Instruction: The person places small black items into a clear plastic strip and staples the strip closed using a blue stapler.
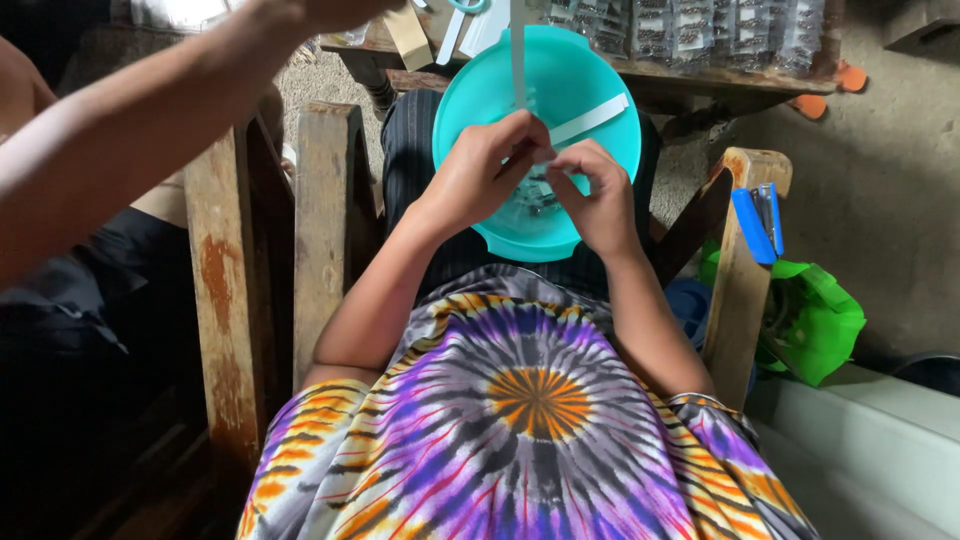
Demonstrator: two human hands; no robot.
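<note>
Pinching with both hands over our lap, we have the left hand (487, 165) and the right hand (598, 195) drawn together fingertip to fingertip above a turquoise plastic bowl (590, 70). Each grip is nearly closed, thumb against forefinger, on something small between them; it seems to be the end of a white paper strip (590, 119) that runs up and to the right from the fingers across the bowl, though the fingers hide the exact hold. A second white strip (518, 50) rises straight up from the same spot toward the top edge of the view.

Small dark pieces (540, 205) lie in the bottom of the bowl, just under the hands, too small for us to tell what they are. The bowl rests on our lap, on dark striped cloth, below a tie-dye shirt (535, 420) in purple, orange and yellow.

We sit in a wooden chair; its right armrest (745, 260) carries a blue stapler (760, 220), and a green bag (815, 315) lies just beyond it on the floor. Ahead, a wooden worktop (700, 80) holds rows of small clear packets (700, 30). At the left another person's bare arm (130, 130) reaches across toward the worktop, well apart from our hands.
</note>
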